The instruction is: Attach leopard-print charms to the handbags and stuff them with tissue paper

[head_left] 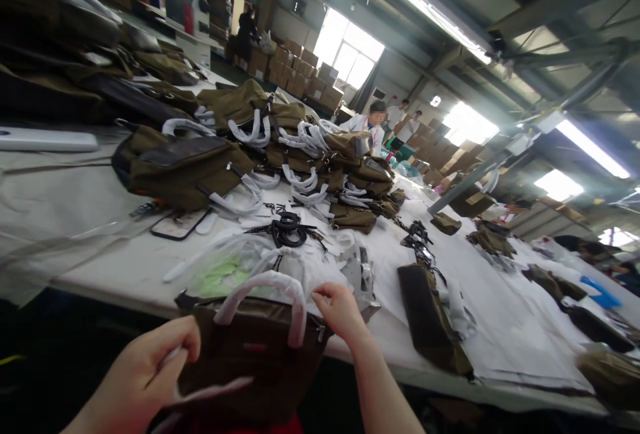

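A dark olive handbag (265, 361) stands upright before me at the table's front edge, its top handle (263, 281) wrapped in white. Clear plastic with something light green (225, 277) lies behind its top edge. My left hand (145, 374) is closed at the bag's left side, with a thin white strip (217, 391) reaching from it across the bag's front. At the right end of the bag's top edge, near a zipper pull (321, 334), the thumb and fingers of my right hand (343, 311) are pinched together. Whatever lies between them is hidden.
Several olive bags (295, 147) with wrapped handles are heaped across the table (125, 267). Black cords (290, 229), a phone (180, 224) and hardware (360, 264) lie behind my bag. Another bag (430, 317) lies right. A person (367, 124) is beyond the heap.
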`<state>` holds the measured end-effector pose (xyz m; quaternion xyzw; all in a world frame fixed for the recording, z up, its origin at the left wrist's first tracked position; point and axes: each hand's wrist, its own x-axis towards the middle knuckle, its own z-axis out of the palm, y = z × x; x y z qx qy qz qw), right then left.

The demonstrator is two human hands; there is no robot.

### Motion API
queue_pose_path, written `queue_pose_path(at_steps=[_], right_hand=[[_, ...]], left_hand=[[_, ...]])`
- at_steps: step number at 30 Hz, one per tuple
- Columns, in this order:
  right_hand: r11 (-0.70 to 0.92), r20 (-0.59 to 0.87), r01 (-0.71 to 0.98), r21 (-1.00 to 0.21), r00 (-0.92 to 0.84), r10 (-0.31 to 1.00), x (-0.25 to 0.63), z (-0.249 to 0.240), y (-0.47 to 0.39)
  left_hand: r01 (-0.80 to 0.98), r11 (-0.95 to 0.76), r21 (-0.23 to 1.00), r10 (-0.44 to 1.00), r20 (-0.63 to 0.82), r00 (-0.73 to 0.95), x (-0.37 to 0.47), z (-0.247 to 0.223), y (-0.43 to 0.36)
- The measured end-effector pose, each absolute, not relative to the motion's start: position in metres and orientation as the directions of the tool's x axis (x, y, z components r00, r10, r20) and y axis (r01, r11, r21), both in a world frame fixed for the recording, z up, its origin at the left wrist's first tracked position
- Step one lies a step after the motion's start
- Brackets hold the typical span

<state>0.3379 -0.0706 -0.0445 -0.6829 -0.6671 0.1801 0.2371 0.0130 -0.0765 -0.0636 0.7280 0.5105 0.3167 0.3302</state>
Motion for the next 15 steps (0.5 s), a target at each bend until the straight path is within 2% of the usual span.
queue_pose_path(at_steps=[3,7,12,15], right_hand=[[0.006,-0.010,0.887,-0.463,-0.012,1.000,0.335,-0.043,-0.066],[-0.115,-0.037,0.941,-0.317,0.109,0.993,0.349,-0.041,-0.029],[-0.229,-0.062,0.941,-0.250,0.220,0.973,0.377,-0.050,0.063],[-0.245,-0.093,0.944,-0.222,0.229,0.969,0.379,-0.061,0.108]], left_hand=[[0.584,-0.237,0.777,0.951,0.063,0.302,0.013,-0.060,-0.081],[0.603,-0.270,0.750,0.926,0.030,0.376,0.009,-0.063,-0.078],[0.598,-0.330,0.730,0.903,0.060,0.425,0.013,-0.060,-0.078],[0.633,-0.292,0.717,0.936,0.076,0.345,0.020,-0.059,-0.086]])
